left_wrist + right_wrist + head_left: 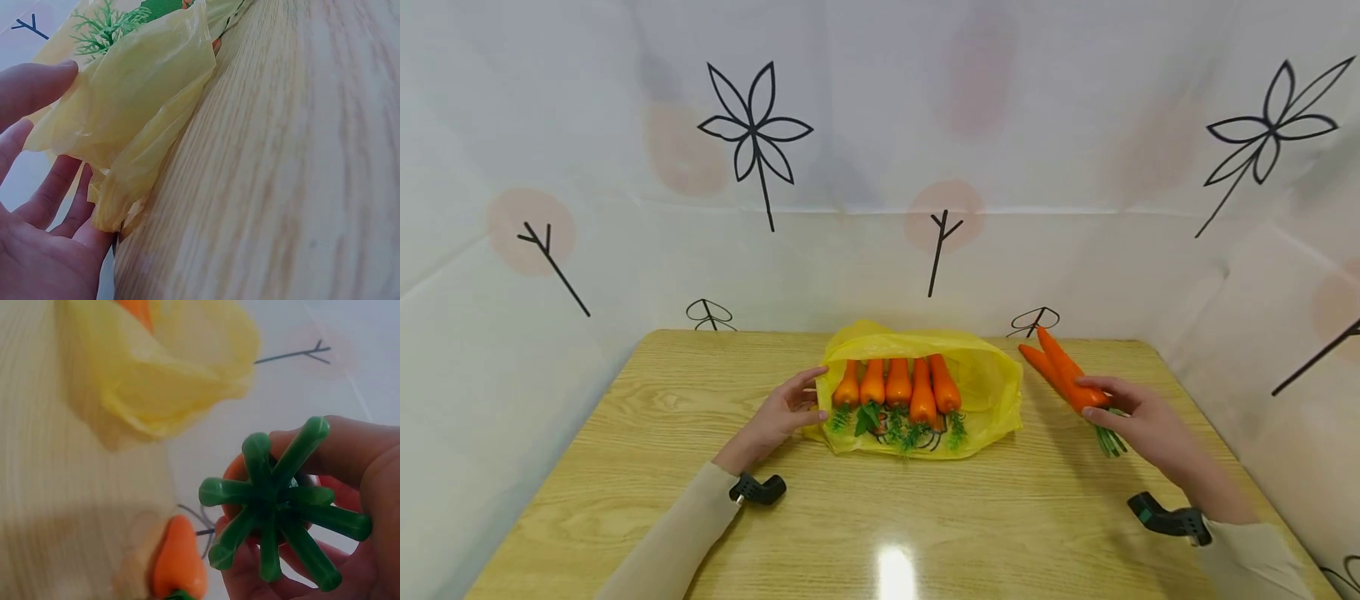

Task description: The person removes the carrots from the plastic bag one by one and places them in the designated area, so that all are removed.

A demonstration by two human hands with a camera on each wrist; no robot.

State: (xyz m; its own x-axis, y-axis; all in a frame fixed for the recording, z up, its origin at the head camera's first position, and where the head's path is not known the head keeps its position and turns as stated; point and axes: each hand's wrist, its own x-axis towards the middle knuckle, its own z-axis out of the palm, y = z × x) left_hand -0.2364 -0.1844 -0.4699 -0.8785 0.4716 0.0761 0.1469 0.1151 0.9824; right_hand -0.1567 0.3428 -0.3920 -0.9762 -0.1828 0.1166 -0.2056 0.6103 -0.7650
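A yellow plastic bag [992,392] lies on its side with its mouth toward me. Several orange carrots [898,383] with green tops lie side by side inside it. My left hand [782,412] holds the left edge of the bag's mouth, thumb [53,84] on one side and fingers behind the film. Off to the right, my right hand [1138,421] grips a carrot [1063,362] near its top, tip tilted up and away. Its thick green stems [269,497] face the right wrist camera. Another carrot [179,559] lies beside it, on the table's right.
The wooden table [820,525] ends at a pale cloth backdrop [850,275] with flower and twig drawings, which also rises at both sides. Each wrist wears a black camera mount [1168,517].
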